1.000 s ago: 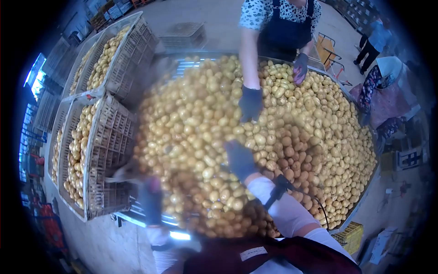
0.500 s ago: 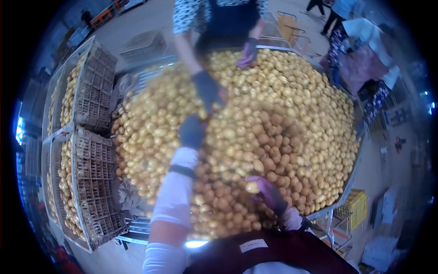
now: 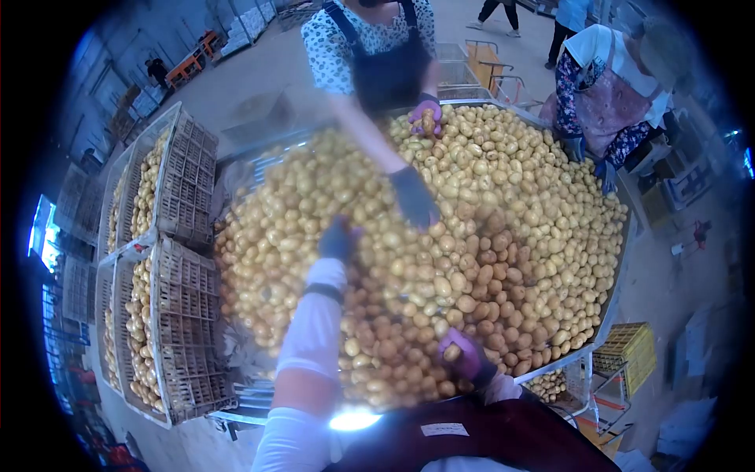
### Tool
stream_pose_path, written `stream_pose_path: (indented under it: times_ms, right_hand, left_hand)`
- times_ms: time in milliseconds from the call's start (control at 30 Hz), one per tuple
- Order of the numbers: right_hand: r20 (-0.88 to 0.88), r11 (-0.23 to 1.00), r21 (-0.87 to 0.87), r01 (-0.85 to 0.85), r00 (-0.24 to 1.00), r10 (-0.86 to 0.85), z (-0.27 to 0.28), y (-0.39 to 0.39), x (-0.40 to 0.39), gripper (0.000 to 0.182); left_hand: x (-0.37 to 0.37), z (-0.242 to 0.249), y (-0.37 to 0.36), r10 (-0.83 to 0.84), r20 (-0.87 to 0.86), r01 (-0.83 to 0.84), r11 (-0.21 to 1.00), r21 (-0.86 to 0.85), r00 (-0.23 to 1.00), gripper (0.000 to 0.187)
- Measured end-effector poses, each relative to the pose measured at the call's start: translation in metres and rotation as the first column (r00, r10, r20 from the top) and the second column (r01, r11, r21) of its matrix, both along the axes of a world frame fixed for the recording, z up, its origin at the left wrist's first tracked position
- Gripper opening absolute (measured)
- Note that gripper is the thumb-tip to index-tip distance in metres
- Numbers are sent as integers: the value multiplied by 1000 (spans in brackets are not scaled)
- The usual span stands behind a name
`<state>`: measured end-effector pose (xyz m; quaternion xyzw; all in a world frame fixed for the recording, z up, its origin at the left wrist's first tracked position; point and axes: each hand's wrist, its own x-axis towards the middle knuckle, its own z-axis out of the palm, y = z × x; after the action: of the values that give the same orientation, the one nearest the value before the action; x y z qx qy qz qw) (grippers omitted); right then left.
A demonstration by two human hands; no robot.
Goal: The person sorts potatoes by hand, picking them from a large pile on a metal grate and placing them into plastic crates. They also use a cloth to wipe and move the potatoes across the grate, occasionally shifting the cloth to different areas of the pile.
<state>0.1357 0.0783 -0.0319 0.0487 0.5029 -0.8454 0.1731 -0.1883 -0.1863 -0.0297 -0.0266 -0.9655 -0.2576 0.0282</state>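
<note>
A broad heap of small yellow potatoes (image 3: 519,173) covers the table, with a browner patch near the middle. My left hand (image 3: 336,240), in a dark glove with purple at the fingers, reaches out low over the left part of the heap; its fingers are smeared and partly hidden behind the glove's back. Close to my body, my right hand (image 3: 467,360), in a purple and dark glove, has its fingers closed around one potato (image 3: 451,354) just above the near side of the heap.
Across the table, a person's gloved hand (image 3: 414,198) stretches over the heap; that person's other hand (image 3: 425,114) holds a potato. Plastic crates (image 3: 185,299) of potatoes stand at the left edge. Another person (image 3: 609,102) leans in at the right. A yellow crate (image 3: 629,354) sits below right.
The view has shifted slightly. The hand of the person opposite has moved right, away from my left hand. My right hand has drawn its potato down closer to the heap.
</note>
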Motion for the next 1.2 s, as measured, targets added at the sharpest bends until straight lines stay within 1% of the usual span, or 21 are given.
stream_pose_path:
  times_ms: [100,133,167,233,267,300,400,467,567,633,667,733,767,867,900,933,967,1033,1100,1167,1200]
  right_hand:
    - [242,986,-139,95,968,-59,20,-17,-7,34]
    - [185,993,-104,51,982,-31,16,-19,-11,35]
    - [130,998,-64,7,992,2,10,-19,-16,37]
    - [25,998,6,-56,998,56,8,-19,-28,41]
    - [-23,997,15,-72,997,73,20,-20,-40,41]
    - [-60,997,11,-76,995,76,37,-21,-54,42]
    - [-112,995,-54,-79,991,72,101,-25,-83,45]
    - [-84,994,-96,-44,996,35,114,-27,-92,48]
    - [25,976,-206,64,998,-60,73,-25,-91,52]
    - [148,926,-344,155,983,-110,46,-14,-88,51]
    - [185,886,-433,169,978,-96,40,-11,-84,52]
    - [241,778,-593,207,968,-74,34,-7,-78,53]
    - [253,713,-665,222,965,-65,35,-4,-76,54]
    - [280,585,-770,256,959,-51,45,2,-64,58]
    - [180,542,-823,171,983,-37,42,4,-60,60]
    - [150,555,-817,156,987,-56,41,8,-50,60]
    - [120,569,-810,141,990,-74,46,12,-41,61]
    - [27,578,-810,96,992,-127,54,18,-20,53]
    - [-26,818,-537,205,966,-259,71,30,6,45]
    - [-118,938,-243,247,952,-282,60,45,40,48]
    - [-157,959,-84,270,947,-281,69,51,53,56]
  left_hand:
    - [2,-12,-2,-26,31,27,999,-34,999,48]
    - [2,-21,-3,-47,43,49,998,-41,998,47]
    - [20,3,3,-72,-19,73,995,65,997,41]
    - [61,40,17,-152,14,127,869,478,988,30]
    - [85,37,20,-251,13,209,833,512,968,31]
    - [105,34,25,-352,14,289,790,542,936,36]
    - [154,46,52,-597,6,564,761,320,803,40]
    - [167,81,66,-664,74,571,689,446,744,41]
    - [142,95,64,-619,-78,619,754,218,782,40]
    - [103,72,57,-393,-341,516,728,451,854,41]
    - [75,55,47,-266,-156,308,794,524,951,41]
    - [26,22,33,-136,-447,295,905,307,884,47]
    - [8,2,23,-163,-474,202,979,32,865,48]
    - [-7,-15,19,-175,-252,201,977,78,952,45]
    - [-8,-18,25,-181,-290,207,976,63,940,44]
    - [-7,-20,27,-189,-325,215,976,44,927,43]
    - [0,-8,15,-206,-218,246,953,175,954,40]
    - [6,-16,9,-206,-330,311,901,304,921,38]
    - [32,-12,19,-172,-327,302,862,407,929,39]
    - [85,25,44,-204,-290,328,810,485,935,42]
    - [101,21,51,-255,-310,371,833,409,916,41]
